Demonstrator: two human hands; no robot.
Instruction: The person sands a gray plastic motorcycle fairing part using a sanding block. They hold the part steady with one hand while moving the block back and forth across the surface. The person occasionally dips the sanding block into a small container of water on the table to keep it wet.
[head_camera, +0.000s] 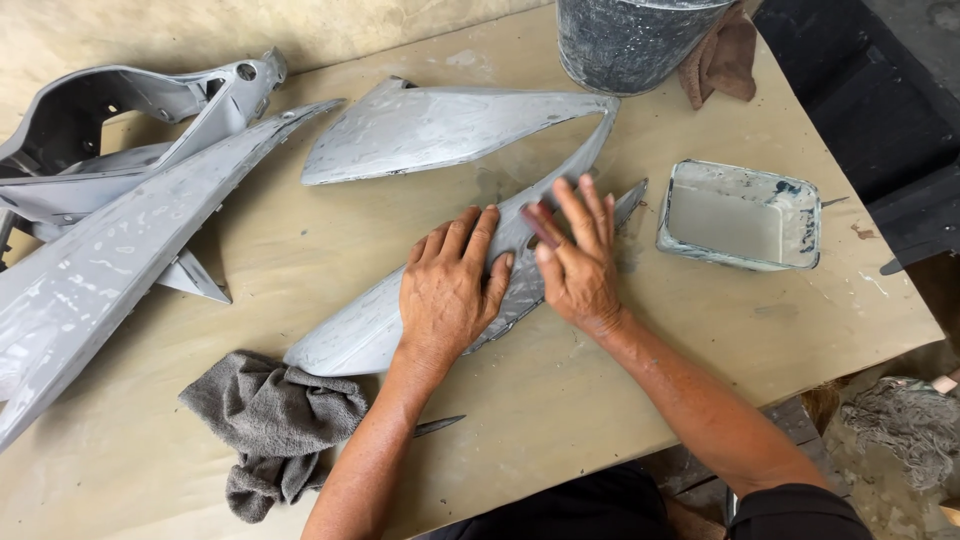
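Grey rag (270, 425) nearest you, at 7 o'clock on board table (560, 400). Your left hand (450, 285) flat on grey fairing panel (360, 335), fingers extended, close together, gripping nothing. Your right hand (578, 255) just beside it, fingers spread flat, pressing small reddish-brown pad (540, 225) onto panel. Panel mid-table, wet; long axis runs 7 to 1 o'clock, narrow tip toward 1. Square tub (740, 215) of grey liquid at 3 o'clock. Second grey panel (110, 260) at 9 o'clock. Metal bucket (630, 40) farthest, at 12 o'clock.
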